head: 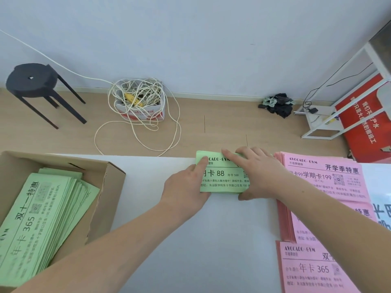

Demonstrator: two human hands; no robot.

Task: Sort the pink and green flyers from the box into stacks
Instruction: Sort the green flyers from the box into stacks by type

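1. Green is the colour I am working on: a small green stack [224, 178] of flyers lies at the far edge of the white table [190, 240], about midway across.
2. My left hand [186, 187] rests on the stack's left end, fingers nearly straight, the forefinger pressing down near the far left corner. It grips nothing.
3. My right hand [260, 174] spans the stack's right end, fingers laid over the far edge and thumb hooked against the near edge, so it holds the stack across its width.
4. At the near left, the cardboard box [105, 187] sits on the table, with more green flyers [42, 218] fanned loosely inside it.
5. Just right of the green stack lies a pink stack [330, 180]; a second pink pile [313, 269] lies nearer to me.
6. On the floor beyond the table I see a black stool [31, 80] at far left, a carton [143, 111] full of tangled white cord [137, 94], and a red sign [364, 123] at far right.
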